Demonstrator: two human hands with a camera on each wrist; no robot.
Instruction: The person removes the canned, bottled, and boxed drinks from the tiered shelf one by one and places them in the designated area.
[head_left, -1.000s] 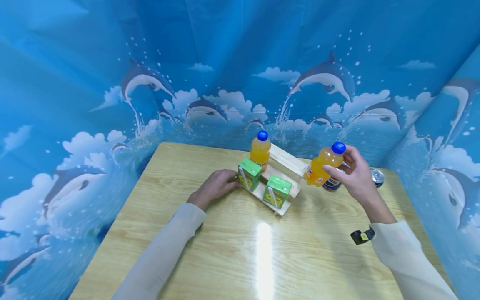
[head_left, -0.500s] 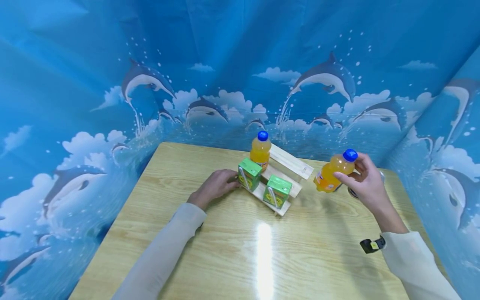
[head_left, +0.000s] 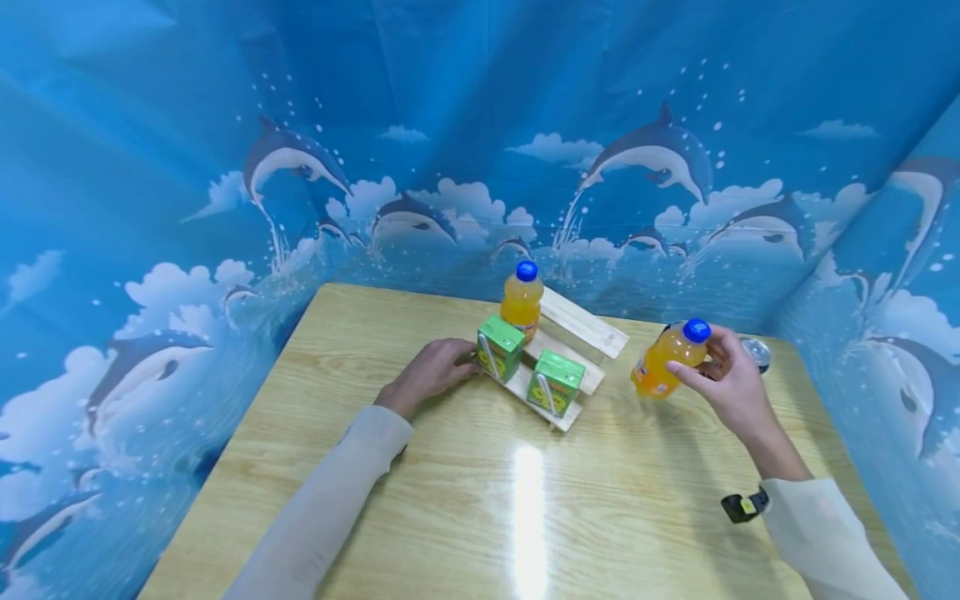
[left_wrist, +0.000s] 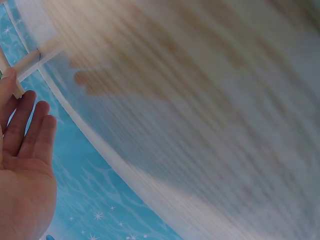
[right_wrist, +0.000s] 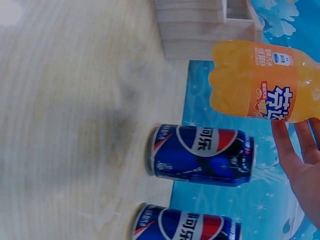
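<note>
The left hand (head_left: pixel 431 372) pinched the wooden rack (head_left: pixel 581 321) (best held steady, lest the green cartons (head_left: pixel 555 383) topple); the right hand (head_left: pixel 735 382), well apart, gripped a tilted Fanta bottle (head_left: pixel 663 364).

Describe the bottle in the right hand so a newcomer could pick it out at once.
On the wooden table stands a stepped rack. Right of it in the head view, the right hand holds the blue-capped orange drink bottle. Its twin stands at the rack's left end; only this one is in a hand.
</note>
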